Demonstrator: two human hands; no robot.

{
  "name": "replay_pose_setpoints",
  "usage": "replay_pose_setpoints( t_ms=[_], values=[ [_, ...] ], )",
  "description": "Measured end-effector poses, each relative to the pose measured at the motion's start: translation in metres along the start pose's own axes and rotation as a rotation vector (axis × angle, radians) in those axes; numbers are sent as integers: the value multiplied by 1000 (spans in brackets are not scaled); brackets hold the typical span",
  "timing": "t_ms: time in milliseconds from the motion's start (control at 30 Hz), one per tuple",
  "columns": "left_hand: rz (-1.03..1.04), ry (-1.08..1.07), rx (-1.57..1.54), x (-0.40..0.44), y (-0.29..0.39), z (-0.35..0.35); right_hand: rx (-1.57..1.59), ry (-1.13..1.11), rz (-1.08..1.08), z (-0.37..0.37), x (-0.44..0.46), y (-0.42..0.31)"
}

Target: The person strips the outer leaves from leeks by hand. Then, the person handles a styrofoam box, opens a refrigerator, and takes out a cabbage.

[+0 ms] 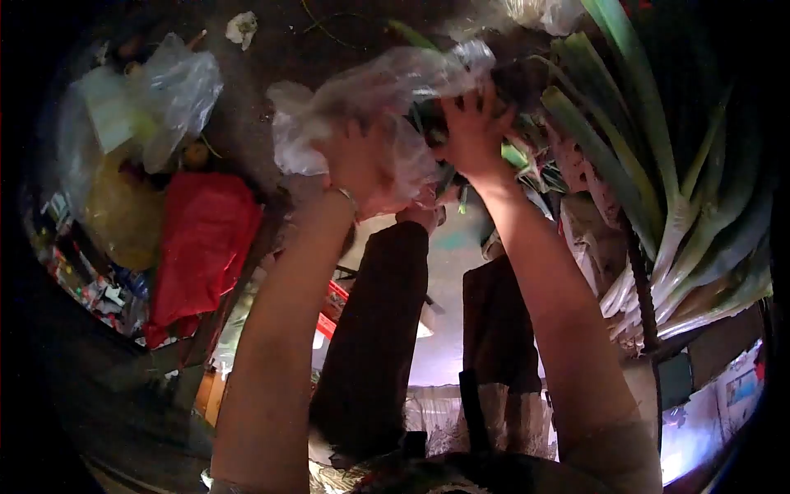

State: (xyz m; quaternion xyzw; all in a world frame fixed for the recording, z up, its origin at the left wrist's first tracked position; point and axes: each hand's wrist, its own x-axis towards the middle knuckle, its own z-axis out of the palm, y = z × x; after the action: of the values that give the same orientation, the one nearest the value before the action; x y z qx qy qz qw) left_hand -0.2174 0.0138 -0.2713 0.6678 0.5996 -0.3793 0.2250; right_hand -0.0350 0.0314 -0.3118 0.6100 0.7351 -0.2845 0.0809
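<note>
A clear, crumpled plastic bag [362,86] stretches across the upper middle of the head view. My left hand [360,156], with a bracelet at the wrist, is against the bag; its fingers look stretched out but are partly blurred by the plastic. Close by, my right hand [473,132] has its fingers spread wide, and the fingertips reach the right end of the bag. Under and beside the right hand are cut green pieces [514,156], too dim to name surely. Whatever lies inside the bag cannot be made out.
Large leeks [666,206] are piled at the right. On the left are a red plastic bag [202,247], a yellowish bag [123,210] and a clear bag [181,95]. A pale scrap [242,30] lies at the top. My legs [374,329] are below.
</note>
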Motion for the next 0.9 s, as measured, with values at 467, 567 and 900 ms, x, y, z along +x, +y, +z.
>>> replay_pose_setpoints(
  t_ms=[467,567,900],
  values=[
    [554,28,-589,-46,219,76,323,352,-332,94,-168,200],
    [659,-90,-1116,-82,256,48,191,1,-88,44,-201,231],
    [627,-375,-826,-120,275,4,-269,-7,319,14,-229,246]
  ],
)
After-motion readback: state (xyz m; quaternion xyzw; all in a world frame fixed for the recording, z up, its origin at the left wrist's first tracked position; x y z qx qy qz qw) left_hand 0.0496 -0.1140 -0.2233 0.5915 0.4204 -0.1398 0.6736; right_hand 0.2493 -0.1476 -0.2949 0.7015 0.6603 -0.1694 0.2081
